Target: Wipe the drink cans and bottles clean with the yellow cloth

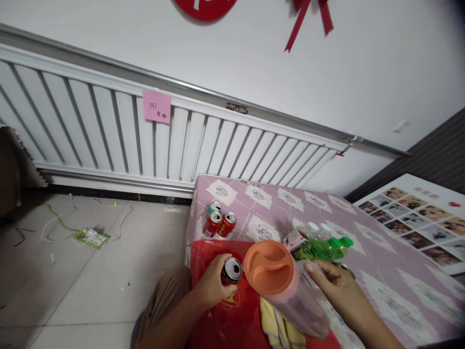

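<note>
My left hand (209, 287) is wrapped round an opened drink can (232, 270) with a dark rim, its top facing up. Just right of it, my right hand (336, 286) grips the handle side of a clear pinkish plastic pitcher (307, 308). An orange lid (269, 266) covers the pitcher, which leans with its top toward the can. Can and pitcher are close together; whether they touch I cannot tell. Beneath them lie a red plastic sheet (201, 254) and a yellow striped cloth (279, 327). Part of the right hand's grip is hidden.
Two red cans (212, 224) and a teal can (214, 208) stand on the purple patterned bed (250, 198). Several green-capped bottles (321, 248) lie to the right. A power strip (91, 237) with cables is on the floor. Behind runs a white radiator (207, 140); a photo board (446, 186) stands right.
</note>
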Available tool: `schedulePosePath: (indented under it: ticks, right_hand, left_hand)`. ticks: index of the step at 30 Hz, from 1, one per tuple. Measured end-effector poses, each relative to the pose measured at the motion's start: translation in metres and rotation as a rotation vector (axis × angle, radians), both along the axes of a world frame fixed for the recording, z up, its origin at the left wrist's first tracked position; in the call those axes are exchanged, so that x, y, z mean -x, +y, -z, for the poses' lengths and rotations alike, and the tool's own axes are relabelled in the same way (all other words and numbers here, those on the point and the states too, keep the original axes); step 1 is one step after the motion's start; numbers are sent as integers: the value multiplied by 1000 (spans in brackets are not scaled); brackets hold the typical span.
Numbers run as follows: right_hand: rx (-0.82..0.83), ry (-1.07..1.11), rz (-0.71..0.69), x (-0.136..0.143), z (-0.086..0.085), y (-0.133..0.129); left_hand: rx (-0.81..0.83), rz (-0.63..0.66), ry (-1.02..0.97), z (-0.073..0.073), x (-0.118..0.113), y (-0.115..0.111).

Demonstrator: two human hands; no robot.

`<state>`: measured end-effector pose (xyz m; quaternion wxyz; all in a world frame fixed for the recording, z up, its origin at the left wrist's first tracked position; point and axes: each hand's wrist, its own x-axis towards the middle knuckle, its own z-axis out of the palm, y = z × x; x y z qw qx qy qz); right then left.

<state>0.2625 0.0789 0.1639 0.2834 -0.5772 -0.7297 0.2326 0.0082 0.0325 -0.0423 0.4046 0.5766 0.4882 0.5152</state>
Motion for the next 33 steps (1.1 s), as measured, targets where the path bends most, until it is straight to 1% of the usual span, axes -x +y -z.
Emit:
schedulePosePath:
  ticks: [3, 9, 14, 19, 26, 30, 33]
  right_hand:
    - [-7, -42, -14, 3, 0, 1]
    - [16, -127, -10, 15, -10, -2]
    - [-13, -181, -35, 17, -13, 0]
    - [-56, -183, -55, 16, -14, 3]
    - [-48, -163, -62, 24, -18, 4]
    - [-33, -193, -63, 26, -19, 6]
    - [-18, -218, -89, 24, -18, 9]
  left_hand:
    - [-10, -2, 3, -2, 1, 0]
    - [-9, 2, 14, -4, 1, 0]
    - [-21, -6, -6, -4, 1, -1]
    - [-6, 4, 1, -7, 2, -1]
    - [-27, -1, -25, -5, 2, 0]
    - [-35, 1, -17, -3, 2, 1]
    - [-38, -4, -14, -2, 1, 1]
